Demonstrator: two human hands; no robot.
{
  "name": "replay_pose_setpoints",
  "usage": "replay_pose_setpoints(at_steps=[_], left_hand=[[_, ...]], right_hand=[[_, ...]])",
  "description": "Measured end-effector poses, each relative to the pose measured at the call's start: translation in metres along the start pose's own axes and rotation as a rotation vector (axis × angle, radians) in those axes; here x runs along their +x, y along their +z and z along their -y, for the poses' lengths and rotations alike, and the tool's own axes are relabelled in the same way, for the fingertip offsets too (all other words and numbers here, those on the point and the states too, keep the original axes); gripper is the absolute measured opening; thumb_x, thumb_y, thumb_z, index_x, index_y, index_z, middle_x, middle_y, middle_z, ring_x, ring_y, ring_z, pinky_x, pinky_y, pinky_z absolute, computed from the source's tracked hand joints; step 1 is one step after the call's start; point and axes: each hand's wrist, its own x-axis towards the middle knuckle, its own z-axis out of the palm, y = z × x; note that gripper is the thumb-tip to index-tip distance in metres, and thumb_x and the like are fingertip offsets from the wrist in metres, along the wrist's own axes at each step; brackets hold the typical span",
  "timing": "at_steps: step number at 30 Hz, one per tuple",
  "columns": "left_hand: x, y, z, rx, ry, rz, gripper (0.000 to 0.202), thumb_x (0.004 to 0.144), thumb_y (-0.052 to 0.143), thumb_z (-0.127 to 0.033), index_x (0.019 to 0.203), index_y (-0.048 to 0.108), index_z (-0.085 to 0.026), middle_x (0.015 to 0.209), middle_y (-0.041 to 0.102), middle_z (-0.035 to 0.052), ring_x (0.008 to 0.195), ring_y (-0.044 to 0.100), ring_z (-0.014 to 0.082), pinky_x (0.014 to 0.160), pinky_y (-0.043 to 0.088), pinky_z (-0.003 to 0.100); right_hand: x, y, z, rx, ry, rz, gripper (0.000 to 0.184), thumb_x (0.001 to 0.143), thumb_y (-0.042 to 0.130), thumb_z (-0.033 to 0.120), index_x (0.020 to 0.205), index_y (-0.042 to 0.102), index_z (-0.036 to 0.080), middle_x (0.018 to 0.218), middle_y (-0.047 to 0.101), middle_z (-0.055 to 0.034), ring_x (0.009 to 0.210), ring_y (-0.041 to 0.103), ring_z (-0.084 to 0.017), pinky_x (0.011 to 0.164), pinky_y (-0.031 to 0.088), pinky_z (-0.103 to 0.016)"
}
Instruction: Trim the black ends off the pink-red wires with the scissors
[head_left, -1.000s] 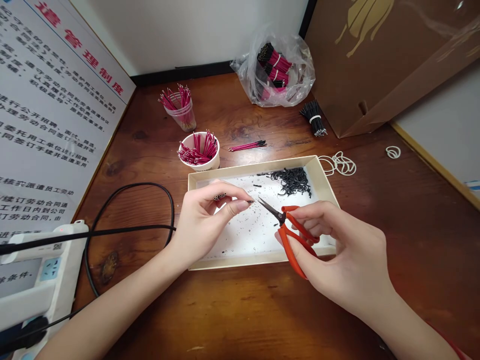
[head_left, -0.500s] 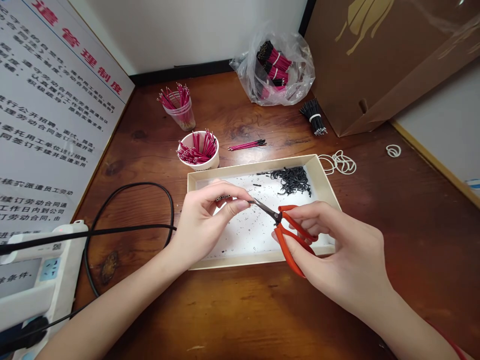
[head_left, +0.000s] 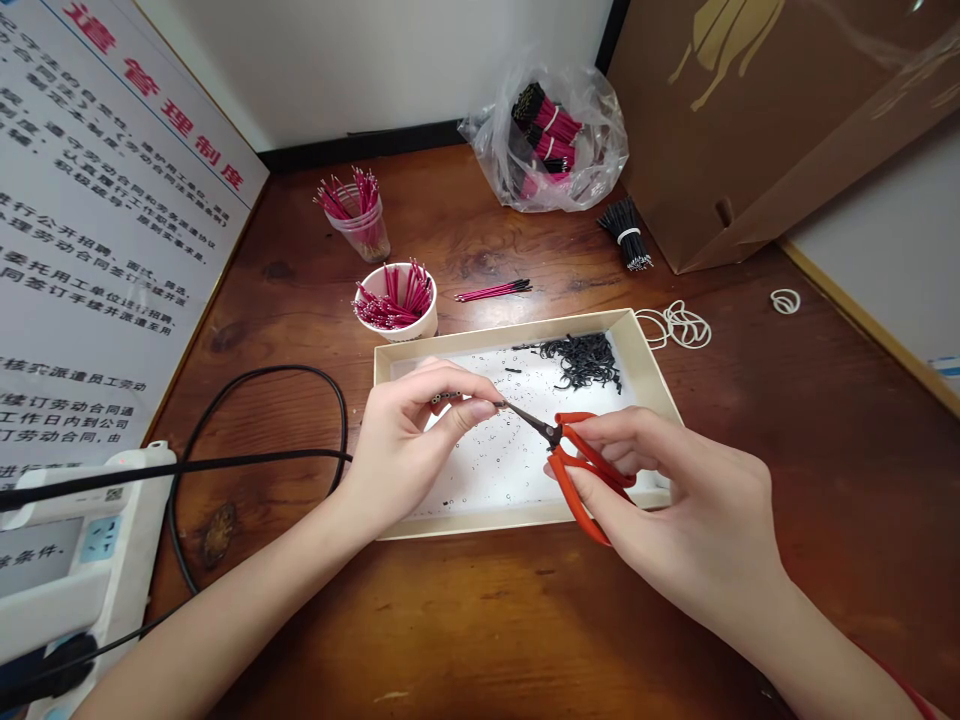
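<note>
My left hand [head_left: 409, 435] pinches a short dark wire piece [head_left: 448, 397] between thumb and fingers, over the left part of a shallow cream tray [head_left: 390, 362]. My right hand [head_left: 675, 500] grips red-handled scissors [head_left: 581, 470], and their closed black blades touch the wire tip sticking out by my left thumb. A heap of black wire offcuts [head_left: 581, 360] lies in the tray's far right corner. Tiny specks are scattered over the tray's white floor.
A white cup [head_left: 397, 300] and a clear cup [head_left: 364, 215] hold red wires. Loose red wires [head_left: 495, 291], a black wire bundle [head_left: 626, 235], a plastic bag of bundles [head_left: 551, 140] and rubber bands [head_left: 679, 325] lie behind the tray. A power strip [head_left: 82, 540] and black cable [head_left: 255, 460] sit left; a brown bag [head_left: 750, 120] stands right.
The scissor blades, open and apart from the wire a second ago, have moved left and closed on the wire tip. My left hand has stayed almost still.
</note>
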Motion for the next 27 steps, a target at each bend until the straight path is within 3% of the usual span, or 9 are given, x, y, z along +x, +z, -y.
replay_pose_setpoints(at_steps=[8, 27], left_hand=[[-0.0015, 0.0001, -0.0008, 0.003, -0.009, 0.011, 0.011, 0.083, 0.071, -0.014, 0.077, 0.077, -0.021, 0.078, 0.075, 0.0027, 0.074, 0.064, 0.0163, 0.07, 0.05, 0.029], [-0.0007, 0.0012, -0.0018, -0.019, -0.037, 0.003, 0.011, 0.081, 0.072, -0.014, 0.075, 0.076, -0.021, 0.076, 0.074, 0.0008, 0.07, 0.063, 0.0131, 0.066, 0.05, 0.025]], right_hand=[[-0.0007, -0.0013, 0.0014, -0.016, 0.053, -0.019, 0.016, 0.078, 0.069, 0.015, 0.085, 0.058, 0.025, 0.069, 0.067, 0.0032, 0.052, 0.057, -0.012, 0.051, 0.052, -0.027], [-0.0014, 0.0013, 0.0009, -0.013, 0.011, 0.004, 0.017, 0.079, 0.068, 0.012, 0.088, 0.06, 0.023, 0.07, 0.068, 0.0031, 0.051, 0.057, -0.011, 0.051, 0.053, -0.025]])
